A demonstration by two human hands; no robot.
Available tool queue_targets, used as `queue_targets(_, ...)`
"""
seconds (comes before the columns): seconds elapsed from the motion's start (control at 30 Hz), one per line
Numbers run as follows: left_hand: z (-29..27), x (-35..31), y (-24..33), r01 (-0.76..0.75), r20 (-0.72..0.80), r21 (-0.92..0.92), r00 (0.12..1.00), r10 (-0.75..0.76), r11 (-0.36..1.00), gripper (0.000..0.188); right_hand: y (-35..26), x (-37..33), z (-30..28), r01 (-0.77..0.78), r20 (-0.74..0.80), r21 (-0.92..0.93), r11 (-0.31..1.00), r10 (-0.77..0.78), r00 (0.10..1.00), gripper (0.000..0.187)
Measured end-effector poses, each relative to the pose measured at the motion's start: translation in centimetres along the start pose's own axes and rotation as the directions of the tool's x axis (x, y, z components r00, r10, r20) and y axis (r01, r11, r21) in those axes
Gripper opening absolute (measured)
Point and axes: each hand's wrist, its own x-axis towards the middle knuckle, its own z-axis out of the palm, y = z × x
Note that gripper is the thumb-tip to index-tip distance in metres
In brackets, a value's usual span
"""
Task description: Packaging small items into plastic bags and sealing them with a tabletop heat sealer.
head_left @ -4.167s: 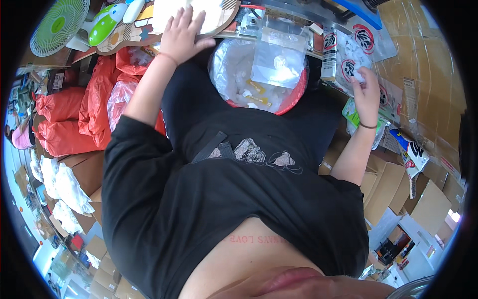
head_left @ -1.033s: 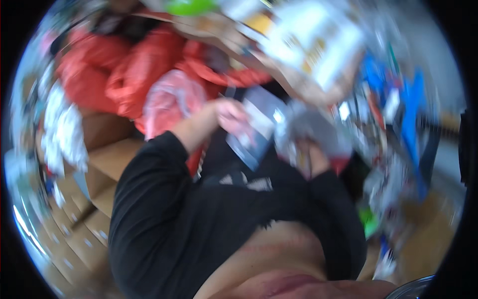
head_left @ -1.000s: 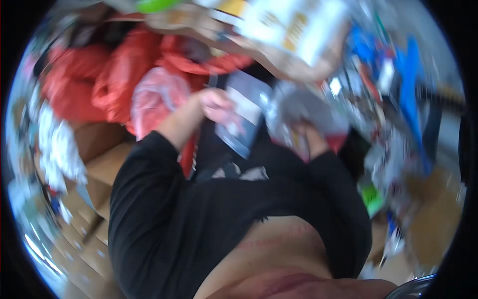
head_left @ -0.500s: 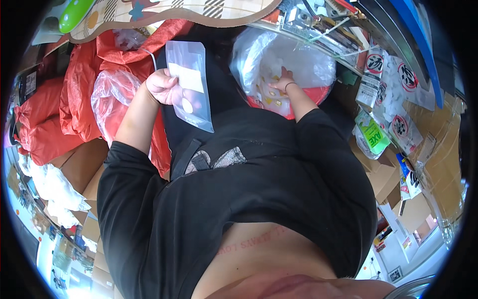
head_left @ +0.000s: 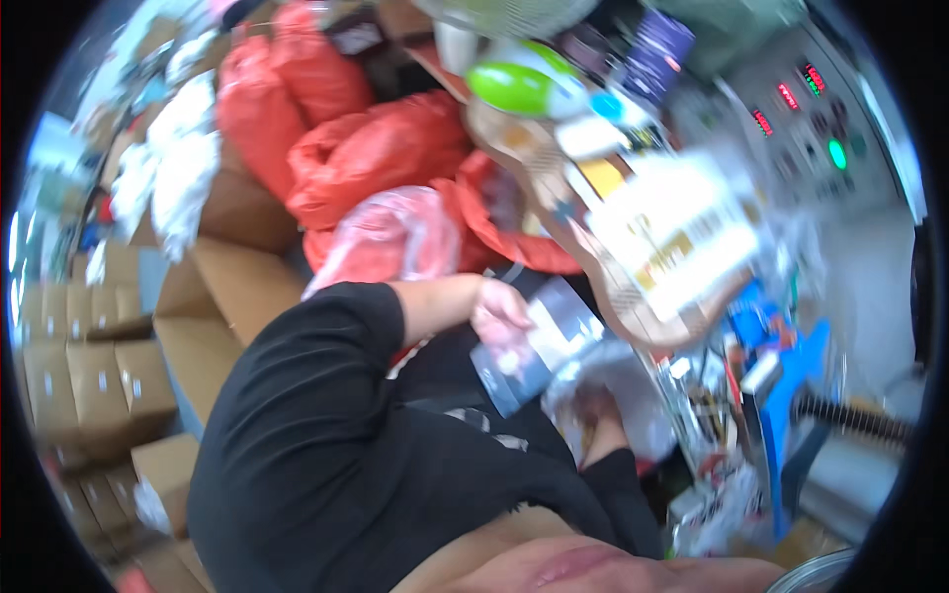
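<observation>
My left hand point(head_left: 502, 314) is closed on the edge of a clear flat plastic pouch point(head_left: 544, 348). A white patch shows through the pouch, and its contents are blurred. Just to the right and nearer, my right hand point(head_left: 597, 407) is down inside a bin lined with a clear plastic bag point(head_left: 647, 395). Motion smears the right fingers, so what they touch in the bin cannot be made out.
Red plastic bags point(head_left: 381, 163) are heaped beyond my left arm. Cardboard boxes point(head_left: 89, 385) are stacked at the left. A wavy-edged worktop point(head_left: 633, 316) carries a green-and-white object point(head_left: 509, 89) and bright papers point(head_left: 677, 232). A blue machine part point(head_left: 791, 425) stands at the right.
The view has swung leftward, bringing in more boxes, the worktop and a control panel. My left hand still holds the pouch, and my right hand is still in the lined bin.
</observation>
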Motion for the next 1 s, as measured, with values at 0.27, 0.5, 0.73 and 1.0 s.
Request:
queue_targets(0.27, 1.2, 1.0, 0.7, -0.08, 0.018, 0.091, 0.997, 0.079, 0.993, 0.047, 1.6, -1.5, -3.4, -0.085, -0.513, 0.296, 0.951, 0.233, 0.826, 0.034)
queue_targets(0.5, 1.1, 2.1, -0.1, -0.157, 0.018, 0.066, 0.988, 0.156, 0.985, 0.041, -4.6, -13.8, -9.6, 0.232, -0.604, 0.387, 0.892, 0.055, 0.795, 0.023)
queue_targets(0.73, 5.4, 9.8, -2.2, 0.129, -0.194, 0.981, 0.726, 0.66, 0.147, 0.028, -11.9, -35.9, -17.3, 0.592, -0.774, 0.488, 0.641, 0.003, 0.634, 0.016)
queue_targets(1.0, 12.4, 21.1, -8.3, 0.122, 0.07, 0.959, 0.77, 0.634, -0.254, 0.029, -13.2, -43.0, -19.4, 0.662, -0.971, 0.199, 0.723, 0.055, 0.232, 0.023)
